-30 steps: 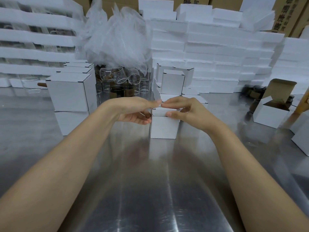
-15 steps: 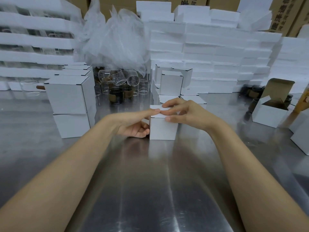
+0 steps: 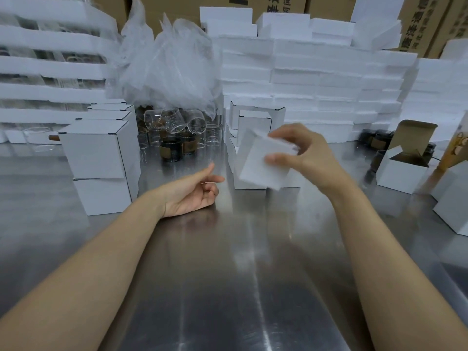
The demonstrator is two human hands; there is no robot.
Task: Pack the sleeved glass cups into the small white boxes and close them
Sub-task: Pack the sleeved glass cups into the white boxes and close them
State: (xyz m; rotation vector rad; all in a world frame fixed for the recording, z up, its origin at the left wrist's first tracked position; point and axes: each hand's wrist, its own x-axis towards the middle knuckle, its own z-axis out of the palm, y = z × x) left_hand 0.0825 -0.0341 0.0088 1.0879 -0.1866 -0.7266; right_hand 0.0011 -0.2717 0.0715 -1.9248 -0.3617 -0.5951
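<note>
Nearest us, our left hand (image 3: pixel 192 196) rests palm-up on the steel table (image 3: pixel 228 274), fingers loosely curled round nothing. Our right hand (image 3: pixel 301 158) pinches a closed white box (image 3: pixel 263 160), tilted in the air. Beyond, stacked boxes (image 3: pixel 98 153) sit shut, but sleeved cups (image 3: pixel 174 148) and an open box (image 3: pixel 402 171) wait, so we judge plenty remains.

Your view is evenly lit, cool and fairly bright. The steel table (image 3: pixel 215 274) throws back pale streaks of glare running toward you. Above the table, the white box (image 3: pixel 258 165) and your right hand (image 3: pixel 311 158) gripping it are smeared by motion. Behind the table the foam stacks (image 3: pixel 316 79) wash out near white. Toward the table's sides, straight lines bow.
</note>
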